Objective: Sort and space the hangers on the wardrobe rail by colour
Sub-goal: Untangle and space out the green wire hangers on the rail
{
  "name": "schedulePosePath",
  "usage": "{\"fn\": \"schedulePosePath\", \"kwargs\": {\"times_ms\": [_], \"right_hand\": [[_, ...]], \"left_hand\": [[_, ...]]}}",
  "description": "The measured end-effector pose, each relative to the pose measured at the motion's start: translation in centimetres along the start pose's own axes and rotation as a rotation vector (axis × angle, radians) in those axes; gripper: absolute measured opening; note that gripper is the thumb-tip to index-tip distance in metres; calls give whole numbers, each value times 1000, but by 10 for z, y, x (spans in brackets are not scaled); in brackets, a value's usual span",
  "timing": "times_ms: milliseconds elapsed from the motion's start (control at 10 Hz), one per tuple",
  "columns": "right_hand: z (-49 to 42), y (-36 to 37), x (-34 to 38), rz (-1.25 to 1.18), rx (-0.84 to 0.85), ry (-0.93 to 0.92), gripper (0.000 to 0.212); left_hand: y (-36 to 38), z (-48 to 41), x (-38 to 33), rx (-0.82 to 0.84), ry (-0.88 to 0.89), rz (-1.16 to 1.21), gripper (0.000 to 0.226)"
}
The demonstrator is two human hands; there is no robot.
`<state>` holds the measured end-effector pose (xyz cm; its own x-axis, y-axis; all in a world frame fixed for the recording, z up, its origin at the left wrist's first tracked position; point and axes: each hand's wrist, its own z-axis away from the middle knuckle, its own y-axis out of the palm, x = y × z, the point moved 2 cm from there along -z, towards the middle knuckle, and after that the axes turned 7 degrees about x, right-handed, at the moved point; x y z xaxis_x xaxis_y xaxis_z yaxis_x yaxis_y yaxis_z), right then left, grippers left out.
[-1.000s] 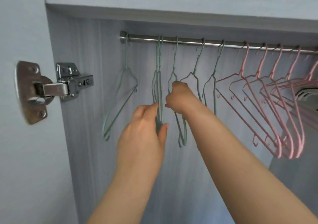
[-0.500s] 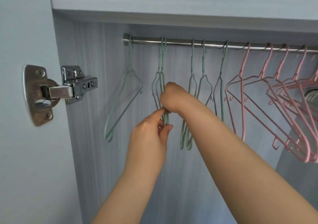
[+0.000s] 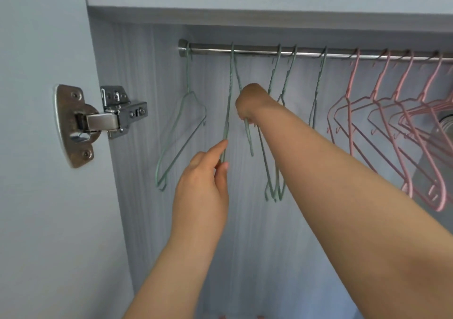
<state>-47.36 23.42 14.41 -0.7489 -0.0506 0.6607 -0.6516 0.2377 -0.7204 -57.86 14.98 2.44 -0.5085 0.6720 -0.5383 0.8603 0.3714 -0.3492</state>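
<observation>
A steel rail (image 3: 257, 49) runs across the top of the wardrobe. Several green wire hangers hang on its left half and several pink hangers (image 3: 382, 132) on its right half. Two green hangers share one spot on the rail. My left hand (image 3: 206, 184) pinches the lower part of the left one (image 3: 229, 98) between thumb and forefinger. My right hand (image 3: 252, 105) is closed on the right one (image 3: 248, 137), whose lower end pokes out below the fist. A single green hanger (image 3: 182, 137) hangs alone by the rail's left end.
A metal door hinge (image 3: 98, 120) sits on the wardrobe's left side panel, left of the hangers. Three more green hangers (image 3: 275, 171) hang behind my right forearm. A grey object (image 3: 445, 127) shows at the right edge behind the pink hangers.
The two paired green hangers have been pulled apart at the bottom: my left hand drew one down and left, my right hand holds the other to the right. The view shifted right.
</observation>
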Motion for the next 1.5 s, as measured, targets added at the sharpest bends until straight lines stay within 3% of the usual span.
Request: {"fn": "schedulePosePath", "kwargs": {"times_ms": [200,300,400,500,600,700,800,900,1000,1100,1300,1400,1500], "right_hand": [[35,40,-34,121,309,89,36],[77,51,-66,325,348,3,30],[115,58,-111,310,391,-97,16],[146,56,-154,263,393,-239,22],[155,54,-203,489,392,-301,21],[143,48,-238,553,291,-311,20],[124,47,-266,458,260,-466,15],[105,38,-282,504,279,-492,29],[86,22,-287,401,123,-505,52],[71,22,-285,268,63,-508,62],[65,79,-261,119,-19,-668,65],[60,103,-245,-21,-35,-628,57],[47,122,-225,-79,-64,-583,51]], "left_hand": [[-2,17,8,7,-10,-52,57],[1,38,11,2,-33,-97,74],[5,59,27,-19,-110,-80,81],[11,83,59,61,-300,24,75],[17,104,94,257,-510,57,83],[24,118,115,463,-623,-52,86],[32,133,131,554,-660,-140,81],[32,153,144,678,-686,-274,72],[28,172,139,794,-633,-288,47],[18,193,113,853,-614,-62,16],[-32,245,79,612,-747,125,37],[-49,251,57,367,-757,138,18],[-65,247,43,144,-818,184,29]]}}
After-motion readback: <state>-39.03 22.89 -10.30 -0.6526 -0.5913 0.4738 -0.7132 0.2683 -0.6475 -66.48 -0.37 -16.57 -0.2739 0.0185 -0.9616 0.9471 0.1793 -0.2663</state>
